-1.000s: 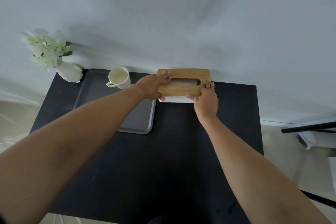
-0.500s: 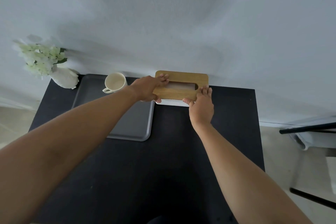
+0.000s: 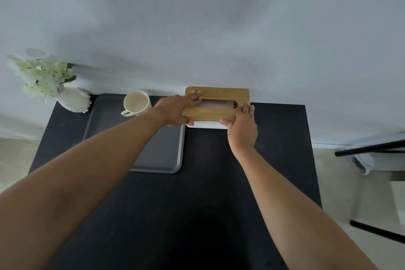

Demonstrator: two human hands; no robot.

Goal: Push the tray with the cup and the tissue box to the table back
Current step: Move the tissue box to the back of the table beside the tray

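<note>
Gripping the tissue box (image 3: 217,104) from both ends, the person's two hands reach across the black worktop (image 3: 197,193) toward its far edge. The left hand (image 3: 175,112) lies over the box's left end, fingers curled onto the wooden lid and thumb tucked under against the white base. The right hand (image 3: 242,126) closes on the right front corner, fingers spread on top of the lid beside its oval slot and thumb pressed to the white front face. Both hands are partly closed around the box.

That box sits at the back of the worktop, its far side close to the pale wall (image 3: 197,28); whether it touches the wall cannot be told. Just to its left lies the grey tray (image 3: 168,160), also near the back edge, its right rim beside the box's left end, partly covered by the left forearm. An empty cream cup (image 3: 136,103) stands upright in the tray's far right corner, handle pointing toward the near left. At the worktop's back left corner stands a white vase (image 3: 74,101) of pale flowers (image 3: 41,76), just beside the tray's far left corner.
</note>
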